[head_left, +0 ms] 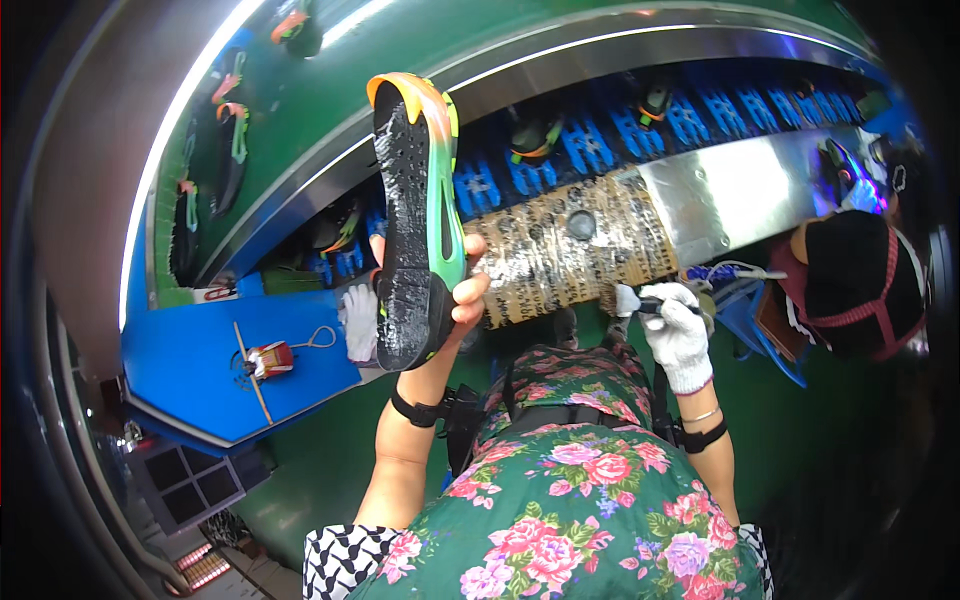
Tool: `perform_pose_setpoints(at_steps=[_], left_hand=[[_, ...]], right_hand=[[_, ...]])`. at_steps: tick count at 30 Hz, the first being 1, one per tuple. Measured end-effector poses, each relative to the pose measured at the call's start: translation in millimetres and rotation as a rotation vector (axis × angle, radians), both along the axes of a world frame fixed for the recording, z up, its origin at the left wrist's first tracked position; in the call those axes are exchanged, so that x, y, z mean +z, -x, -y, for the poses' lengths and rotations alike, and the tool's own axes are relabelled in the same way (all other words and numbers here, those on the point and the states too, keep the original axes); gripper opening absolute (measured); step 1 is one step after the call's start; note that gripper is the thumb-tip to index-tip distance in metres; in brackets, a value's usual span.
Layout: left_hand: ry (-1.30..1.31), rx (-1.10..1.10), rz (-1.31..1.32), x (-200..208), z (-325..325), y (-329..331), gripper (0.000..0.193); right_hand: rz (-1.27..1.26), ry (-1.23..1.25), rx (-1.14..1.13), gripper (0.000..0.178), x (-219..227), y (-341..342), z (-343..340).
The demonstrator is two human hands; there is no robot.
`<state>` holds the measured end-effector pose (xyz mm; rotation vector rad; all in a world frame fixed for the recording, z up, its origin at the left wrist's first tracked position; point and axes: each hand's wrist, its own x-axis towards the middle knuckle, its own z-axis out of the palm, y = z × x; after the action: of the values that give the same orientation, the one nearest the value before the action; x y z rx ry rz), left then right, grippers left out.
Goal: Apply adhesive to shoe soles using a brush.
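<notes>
1. The left hand (465,290), bare, is clamped round the heel end of a shoe (415,215), thumb and fingers curled on its right edge.
2. The shoe is held up off the table, toe pointing away, its black sole turned toward the person; the sole looks wet and shiny in patches, and the upper shows orange, yellow and green along the rim.
3. The right hand (678,335), in a white glove, is closed on a brush (640,303), whose pale tip points left, well apart from the shoe.
4. A loose white glove (360,322) lies just left of the shoe's heel, on the edge of the blue table (190,360).
5. More shoes (535,138) sit on the blue conveyor (700,115) beyond.
</notes>
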<state>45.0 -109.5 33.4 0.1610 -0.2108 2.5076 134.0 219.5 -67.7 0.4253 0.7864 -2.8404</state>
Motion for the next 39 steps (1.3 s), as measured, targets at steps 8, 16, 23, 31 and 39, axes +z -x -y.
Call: perform_pose_setpoints(at_steps=[8,16,23,31,39], left_hand=[[-0.036,-0.029,0.018,19,4,-3,0.083],[-0.197,-0.117,-0.154,36,4,-1,0.084],[0.259,0.084,-0.375,86,64,79,0.089],[0.080,0.542,0.325,48,84,112,0.090],[2.232,1.530,-0.212,17,131,149,0.098]], right_hand=[[0.081,0.028,-0.071,0.021,-22,7,4],[0.065,-0.017,-0.014,0.020,-21,13,22],[0.055,-0.106,-0.011,0.020,-24,11,29],[0.065,-0.204,0.065,0.021,-29,7,35],[0.130,-0.226,0.070,0.022,-33,12,35]])
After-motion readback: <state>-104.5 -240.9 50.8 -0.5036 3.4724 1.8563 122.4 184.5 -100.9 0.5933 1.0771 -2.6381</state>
